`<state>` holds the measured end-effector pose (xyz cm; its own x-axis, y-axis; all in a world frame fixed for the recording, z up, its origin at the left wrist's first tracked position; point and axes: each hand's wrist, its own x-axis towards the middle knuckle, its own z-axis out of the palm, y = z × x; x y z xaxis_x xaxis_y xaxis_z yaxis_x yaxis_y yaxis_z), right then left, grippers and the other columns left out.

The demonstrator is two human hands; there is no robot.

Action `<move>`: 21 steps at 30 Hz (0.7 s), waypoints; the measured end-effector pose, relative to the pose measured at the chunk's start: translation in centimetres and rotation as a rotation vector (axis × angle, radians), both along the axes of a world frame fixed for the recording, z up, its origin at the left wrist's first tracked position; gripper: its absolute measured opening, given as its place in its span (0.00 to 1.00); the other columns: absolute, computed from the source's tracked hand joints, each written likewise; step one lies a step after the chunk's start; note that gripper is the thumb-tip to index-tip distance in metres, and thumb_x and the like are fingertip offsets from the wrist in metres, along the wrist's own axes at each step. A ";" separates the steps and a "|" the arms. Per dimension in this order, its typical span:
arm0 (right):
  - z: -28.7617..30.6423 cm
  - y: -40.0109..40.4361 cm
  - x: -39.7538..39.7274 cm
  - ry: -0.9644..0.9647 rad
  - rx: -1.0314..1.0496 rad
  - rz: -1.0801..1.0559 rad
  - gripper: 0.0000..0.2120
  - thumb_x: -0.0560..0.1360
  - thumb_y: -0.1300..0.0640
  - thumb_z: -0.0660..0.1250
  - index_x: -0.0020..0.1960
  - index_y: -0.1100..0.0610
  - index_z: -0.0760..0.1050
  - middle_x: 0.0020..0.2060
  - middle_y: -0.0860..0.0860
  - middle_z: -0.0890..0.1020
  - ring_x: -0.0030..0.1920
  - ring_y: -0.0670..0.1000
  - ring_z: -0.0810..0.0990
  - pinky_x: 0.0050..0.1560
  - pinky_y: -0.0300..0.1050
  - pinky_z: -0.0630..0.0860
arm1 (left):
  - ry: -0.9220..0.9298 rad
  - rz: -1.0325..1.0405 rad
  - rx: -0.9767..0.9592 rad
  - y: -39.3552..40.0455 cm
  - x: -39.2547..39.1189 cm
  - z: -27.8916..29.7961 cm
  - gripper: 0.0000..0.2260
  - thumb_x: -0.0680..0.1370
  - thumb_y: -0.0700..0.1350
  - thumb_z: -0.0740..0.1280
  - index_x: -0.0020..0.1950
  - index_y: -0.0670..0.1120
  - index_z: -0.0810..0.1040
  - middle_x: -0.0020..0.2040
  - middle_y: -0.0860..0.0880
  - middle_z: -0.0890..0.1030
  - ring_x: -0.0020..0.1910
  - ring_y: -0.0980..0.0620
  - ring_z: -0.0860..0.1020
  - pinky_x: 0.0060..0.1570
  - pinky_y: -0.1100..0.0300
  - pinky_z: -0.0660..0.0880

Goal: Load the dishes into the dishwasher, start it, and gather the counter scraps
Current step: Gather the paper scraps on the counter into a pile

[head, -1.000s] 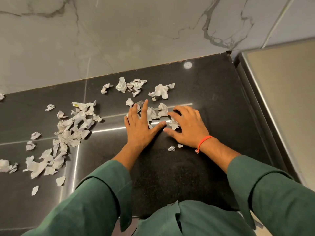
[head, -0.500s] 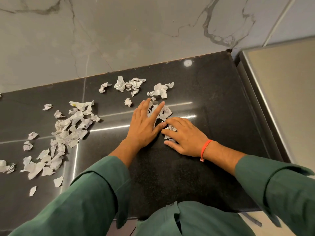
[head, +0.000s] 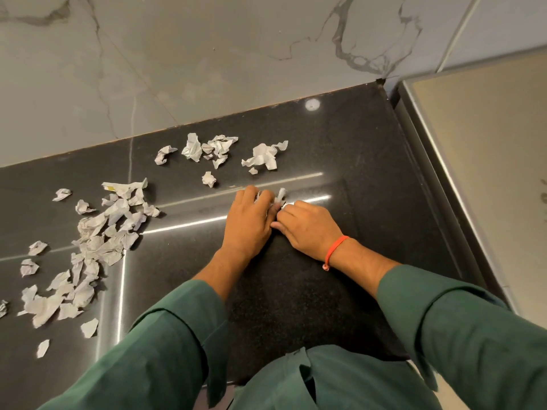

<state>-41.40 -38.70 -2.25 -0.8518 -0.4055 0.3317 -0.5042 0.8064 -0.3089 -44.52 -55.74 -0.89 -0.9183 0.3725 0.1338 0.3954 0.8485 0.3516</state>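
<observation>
crumpled white paper scraps [head: 268,156] lie scattered over the polished black stone counter [head: 370,161]. a small bunch of these scraps [head: 279,196] sits at mid-counter, caught between the person's two hands. left hand [head: 247,221]: fingers curled over the bunch from the left, gripping it, white paper showing past the knuckles. right hand [head: 309,224]: fingers curled inward against the same bunch from the right, thumb tip touching the left hand; it grips the paper too, though how much it holds is hidden under the fingers. both hands rest low on the counter surface. thin orange thread bracelet [head: 336,250] on the right wrist. dark green long sleeves [head: 165,350] on both arms, cuffs folded back. loose scraps: a row of larger crumpled pieces [head: 219,146] near the back edge of the counter, beyond the hands; one small ball [head: 209,179] just behind and left of the left hand, apart from it. a long dense drift of torn white and grey paper pieces [head: 97,241] runs along the left part of the counter, well apart from the hands, with single bits [head: 37,247] further left. grey-veined marble wall [head: 207,54] stands behind the counter. brushed steel appliance top [head: 485,149] adjoins the counter on the right. bright light streaks reflect on the stone.
</observation>
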 end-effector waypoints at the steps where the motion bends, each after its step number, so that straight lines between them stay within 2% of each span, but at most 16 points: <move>1: 0.3 -0.2 -0.3 -0.013 -0.001 -0.004 0.18 0.81 0.47 0.57 0.40 0.55 0.78 0.34 0.51 0.80 0.34 0.53 0.77 0.29 0.46 0.71 | -0.009 0.017 -0.007 -0.1 -0.1 0.3 0.12 0.83 0.52 0.60 0.48 0.44 0.74 0.47 0.46 0.74 0.45 0.46 0.71 0.43 0.49 0.72; 3: 1.1 -0.5 -0.8 -0.066 0.006 -0.002 0.23 0.80 0.44 0.54 0.36 0.55 0.76 0.30 0.51 0.79 0.30 0.54 0.77 0.27 0.45 0.67 | -0.043 0.042 -0.052 -0.4 -0.4 1.2 0.11 0.82 0.50 0.62 0.47 0.43 0.74 0.44 0.45 0.75 0.43 0.45 0.72 0.39 0.50 0.71; 5: 2.1 -0.4 -1.3 -0.180 0.040 -0.038 0.28 0.81 0.39 0.49 0.32 0.53 0.73 0.29 0.51 0.80 0.30 0.55 0.78 0.30 0.45 0.64 | -0.112 0.077 -0.109 -0.8 -0.9 2.0 0.10 0.82 0.50 0.63 0.46 0.44 0.74 0.44 0.45 0.78 0.42 0.44 0.75 0.39 0.53 0.66; 7: 2.6 -1.0 -1.0 -0.290 0.023 -0.145 0.29 0.82 0.37 0.51 0.28 0.52 0.66 0.28 0.52 0.79 0.32 0.55 0.76 0.34 0.46 0.62 | -0.180 0.160 -0.096 -1.5 -0.4 2.6 0.10 0.80 0.50 0.63 0.43 0.45 0.72 0.41 0.47 0.80 0.40 0.45 0.75 0.39 0.54 0.66; 10: 3.1 -1.5 -1.1 -0.436 -0.283 -0.399 0.32 0.81 0.40 0.60 0.24 0.56 0.60 0.21 0.51 0.67 0.26 0.53 0.66 0.33 0.49 0.61 | -0.299 0.310 0.043 -1.8 1.0 2.8 0.11 0.76 0.48 0.65 0.38 0.43 0.74 0.33 0.48 0.79 0.36 0.45 0.77 0.38 0.51 0.72; 12: 3.6 -1.7 -0.6 -0.485 -0.495 -0.513 0.31 0.79 0.43 0.66 0.24 0.56 0.59 0.21 0.52 0.62 0.26 0.52 0.61 0.34 0.52 0.63 | -0.381 0.429 0.251 -2.2 2.7 3.2 0.12 0.73 0.47 0.66 0.34 0.42 0.71 0.29 0.49 0.75 0.31 0.47 0.73 0.34 0.52 0.69; 15: 4.2 -1.4 0.0 -0.656 -0.865 -0.650 0.25 0.77 0.49 0.69 0.26 0.55 0.65 0.25 0.53 0.66 0.26 0.49 0.63 0.32 0.46 0.64 | -0.549 0.595 0.726 -2.5 4.8 4.0 0.11 0.71 0.43 0.65 0.32 0.46 0.66 0.29 0.47 0.66 0.29 0.50 0.64 0.30 0.56 0.61; 17: 4.9 -1.6 0.6 -0.829 -1.160 -0.733 0.20 0.79 0.52 0.68 0.30 0.55 0.69 0.27 0.53 0.71 0.21 0.46 0.62 0.26 0.41 0.61 | -0.666 0.685 0.981 -2.6 5.9 4.6 0.08 0.73 0.40 0.63 0.35 0.46 0.69 0.30 0.47 0.70 0.29 0.52 0.68 0.27 0.60 0.61; 19: 5.7 -1.9 1.3 -0.900 -1.302 -0.777 0.20 0.80 0.51 0.67 0.33 0.52 0.65 0.26 0.51 0.68 0.20 0.44 0.58 0.22 0.39 0.55 | -0.733 0.738 1.184 -2.5 6.7 5.4 0.06 0.75 0.37 0.62 0.39 0.45 0.72 0.33 0.47 0.77 0.28 0.55 0.72 0.23 0.64 0.60; 21: 6.7 -2.6 1.9 -0.926 -1.382 -0.755 0.21 0.81 0.48 0.66 0.35 0.51 0.61 0.25 0.49 0.62 0.21 0.45 0.56 0.22 0.38 0.52 | -0.763 0.786 1.390 -2.4 7.3 6.2 0.07 0.77 0.36 0.61 0.40 0.44 0.73 0.38 0.46 0.83 0.28 0.56 0.73 0.21 0.66 0.60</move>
<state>-39.50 -41.29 4.40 -0.7850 0.2329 -0.5740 0.5064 -0.2923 -0.8112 -37.26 -58.10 5.33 -0.8108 -0.1518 -0.5654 -0.5013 -0.3186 0.8045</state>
